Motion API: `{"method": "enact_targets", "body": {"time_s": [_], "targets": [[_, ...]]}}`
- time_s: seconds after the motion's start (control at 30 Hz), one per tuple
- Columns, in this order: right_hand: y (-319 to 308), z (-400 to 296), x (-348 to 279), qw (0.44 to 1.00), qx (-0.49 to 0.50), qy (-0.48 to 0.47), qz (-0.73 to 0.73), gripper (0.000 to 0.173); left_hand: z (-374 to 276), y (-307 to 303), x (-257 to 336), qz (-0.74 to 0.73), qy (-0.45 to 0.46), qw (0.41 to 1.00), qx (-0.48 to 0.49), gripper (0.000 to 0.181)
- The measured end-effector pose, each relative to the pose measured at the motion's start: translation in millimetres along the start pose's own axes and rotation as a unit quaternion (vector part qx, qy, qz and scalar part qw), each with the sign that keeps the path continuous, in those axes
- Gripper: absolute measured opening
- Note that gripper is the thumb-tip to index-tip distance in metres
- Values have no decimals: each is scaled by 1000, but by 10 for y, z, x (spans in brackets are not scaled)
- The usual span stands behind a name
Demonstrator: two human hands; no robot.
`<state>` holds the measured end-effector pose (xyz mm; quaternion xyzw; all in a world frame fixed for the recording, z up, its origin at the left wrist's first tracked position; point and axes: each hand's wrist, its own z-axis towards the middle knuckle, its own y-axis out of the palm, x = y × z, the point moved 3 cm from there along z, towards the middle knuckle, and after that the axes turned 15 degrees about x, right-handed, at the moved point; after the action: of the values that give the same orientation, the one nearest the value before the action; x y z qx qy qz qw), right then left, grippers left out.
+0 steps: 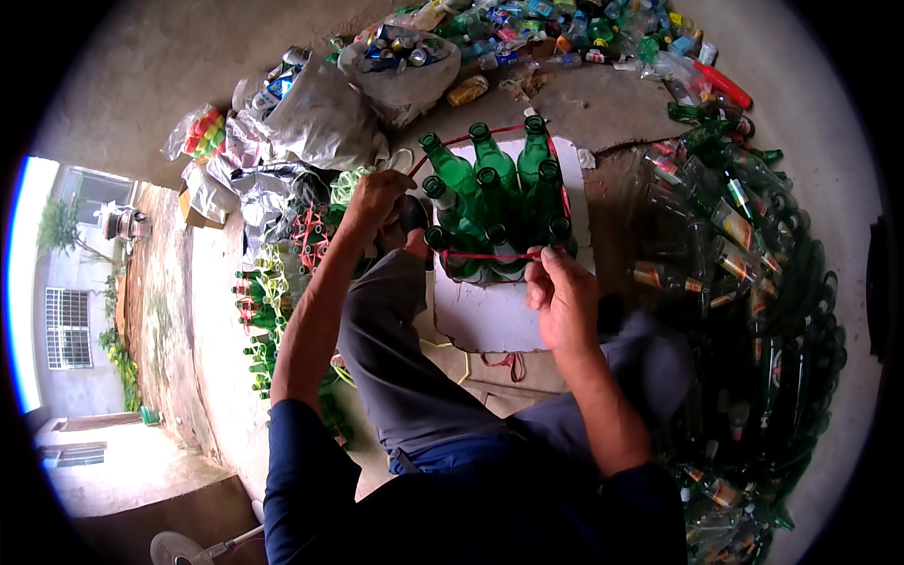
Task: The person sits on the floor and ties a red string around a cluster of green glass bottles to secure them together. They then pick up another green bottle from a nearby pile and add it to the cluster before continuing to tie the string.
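Note:
Several green glass bottles (494, 169) stand upright in close rows on a white board (494, 318) in front of me. A red plastic cord (487, 256) runs around the group near the necks. My right hand (561, 300) pinches the cord between thumb and finger at the near right corner. At the left side, my left hand (381, 201) grips the cord, which slants up from the fingers toward the far left bottle. The bases of most bottles are hidden behind one another.
Loose bottles (734, 240) heap along the right wall. Plastic bottles (537, 28) and sacks of cans (402, 70) lie at the back. On the left stand tied bundles of green bottles (265, 311). A fan (176, 547) is at lower left. Red cord (512, 364) hangs below the board.

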<state>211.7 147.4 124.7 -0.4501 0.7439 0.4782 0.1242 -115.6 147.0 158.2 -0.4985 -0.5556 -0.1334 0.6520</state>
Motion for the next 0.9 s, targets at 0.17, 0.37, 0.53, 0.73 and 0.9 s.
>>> {"method": "enact_targets", "body": {"time_s": [0.17, 0.37, 0.53, 0.73, 0.9], "targets": [[22, 1, -35, 999, -8, -53, -12, 24, -558, -66, -203, -73, -48, 996, 21, 26], [76, 12, -139, 981, -16, -175, -81, 23, -1006, -79, -367, -112, -64, 992, 17, 25], [110, -21, -188, 962, -9, -227, -153, 23, -1212, -4, -528, -128, -99, 987, 24, 21], [72, 7, -272, 943, 2, -236, -236, 26, -1371, 123, -640, -148, -131, 980, 12, 21], [80, 10, -199, 946, -9, -198, -256, 26, -1688, 289, -557, -179, -129, 975, 0, 24]]}}
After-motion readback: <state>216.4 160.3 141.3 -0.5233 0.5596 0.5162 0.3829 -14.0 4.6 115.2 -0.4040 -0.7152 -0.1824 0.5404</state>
